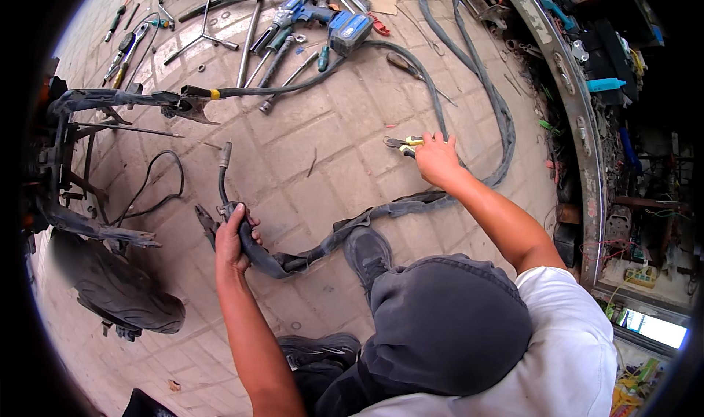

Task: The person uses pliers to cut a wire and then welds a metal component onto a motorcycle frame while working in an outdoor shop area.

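My left hand [233, 237] is closed round the handle of a welding torch. The torch's bent neck and metal nozzle [225, 154] point away from me, above the paved floor. Next to that hand is a dark jawed piece [206, 222], which I cannot make out fully. From the torch, a thick black sheathed cable [389, 209] runs right, past my shoe, then curves away. My right hand [438, 160] is closed on the handles of yellow-and-black cutting pliers [405, 145], low over the floor beside the cable. The pliers' jaws point left.
A motorcycle frame [66, 149] and tire [121, 285] stand at left, with a cable clamp [192, 107] near the frame. A blue power wrench [312, 21], a screwdriver [403, 66] and several hand tools lie beyond. A cluttered metal-edged bench [583, 134] lines the right.
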`<state>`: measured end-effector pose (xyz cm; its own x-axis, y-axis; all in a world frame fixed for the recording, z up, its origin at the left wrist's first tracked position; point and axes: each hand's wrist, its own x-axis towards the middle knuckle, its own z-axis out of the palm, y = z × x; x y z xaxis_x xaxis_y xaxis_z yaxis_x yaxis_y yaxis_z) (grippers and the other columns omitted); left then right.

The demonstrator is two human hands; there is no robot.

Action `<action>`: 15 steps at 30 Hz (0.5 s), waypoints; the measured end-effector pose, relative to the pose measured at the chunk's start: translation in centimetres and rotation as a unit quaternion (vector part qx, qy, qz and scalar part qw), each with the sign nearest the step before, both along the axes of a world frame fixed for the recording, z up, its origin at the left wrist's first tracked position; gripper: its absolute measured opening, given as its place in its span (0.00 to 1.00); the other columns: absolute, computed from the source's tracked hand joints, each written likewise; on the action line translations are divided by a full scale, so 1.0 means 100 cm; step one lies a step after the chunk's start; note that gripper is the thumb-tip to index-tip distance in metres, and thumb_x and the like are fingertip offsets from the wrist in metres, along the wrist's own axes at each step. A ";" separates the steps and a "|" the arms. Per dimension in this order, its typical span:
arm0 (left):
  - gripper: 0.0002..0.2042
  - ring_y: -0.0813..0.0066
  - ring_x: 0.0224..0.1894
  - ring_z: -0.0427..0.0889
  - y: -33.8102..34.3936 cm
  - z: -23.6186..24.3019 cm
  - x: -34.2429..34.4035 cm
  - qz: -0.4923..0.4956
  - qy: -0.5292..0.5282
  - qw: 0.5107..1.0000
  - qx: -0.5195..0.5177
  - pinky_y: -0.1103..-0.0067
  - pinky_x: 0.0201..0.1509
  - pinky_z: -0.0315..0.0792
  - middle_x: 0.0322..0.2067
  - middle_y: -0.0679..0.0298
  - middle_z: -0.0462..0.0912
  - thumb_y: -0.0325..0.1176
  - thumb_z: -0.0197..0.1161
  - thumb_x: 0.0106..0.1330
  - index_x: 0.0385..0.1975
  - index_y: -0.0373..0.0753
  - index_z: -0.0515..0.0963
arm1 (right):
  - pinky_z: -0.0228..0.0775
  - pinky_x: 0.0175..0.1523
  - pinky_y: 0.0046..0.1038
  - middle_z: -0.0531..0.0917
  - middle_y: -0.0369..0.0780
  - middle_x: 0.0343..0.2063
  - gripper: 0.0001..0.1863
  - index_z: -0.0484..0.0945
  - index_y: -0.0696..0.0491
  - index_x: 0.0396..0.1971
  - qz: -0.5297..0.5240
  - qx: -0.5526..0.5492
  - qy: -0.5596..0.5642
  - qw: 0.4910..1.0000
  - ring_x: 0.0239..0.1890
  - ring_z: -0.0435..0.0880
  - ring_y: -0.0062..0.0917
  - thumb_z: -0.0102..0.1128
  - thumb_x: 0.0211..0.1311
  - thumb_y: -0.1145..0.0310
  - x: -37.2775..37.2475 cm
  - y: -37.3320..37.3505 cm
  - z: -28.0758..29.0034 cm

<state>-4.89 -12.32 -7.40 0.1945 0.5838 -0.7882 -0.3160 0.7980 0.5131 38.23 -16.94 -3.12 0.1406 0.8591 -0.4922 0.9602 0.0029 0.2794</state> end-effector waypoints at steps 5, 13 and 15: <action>0.15 0.75 0.18 0.73 -0.009 -0.001 -0.004 0.011 0.004 1.000 -0.003 0.77 0.20 0.70 0.25 0.62 0.76 0.46 0.65 0.63 0.29 0.43 0.71 | 0.53 0.57 0.62 0.74 0.46 0.49 0.14 0.83 0.57 0.42 0.034 -0.029 -0.061 0.997 0.54 0.69 0.42 0.53 0.59 0.70 -0.012 0.015 -0.007; 0.14 0.76 0.18 0.74 -0.009 -0.003 -0.006 0.008 0.000 1.000 0.004 0.77 0.20 0.70 0.25 0.62 0.76 0.46 0.65 0.63 0.30 0.43 0.71 | 0.70 0.49 0.40 0.74 0.48 0.51 0.16 0.81 0.57 0.46 0.066 -0.151 -0.059 0.984 0.52 0.75 0.40 0.54 0.59 0.69 -0.013 0.046 0.005; 0.14 0.76 0.19 0.74 -0.006 0.003 -0.002 0.005 0.006 1.000 0.006 0.77 0.20 0.70 0.26 0.62 0.76 0.46 0.64 0.63 0.31 0.43 0.71 | 0.71 0.48 0.40 0.75 0.49 0.49 0.15 0.81 0.59 0.44 0.063 -0.146 -0.036 0.987 0.50 0.76 0.42 0.55 0.57 0.71 -0.007 0.044 0.011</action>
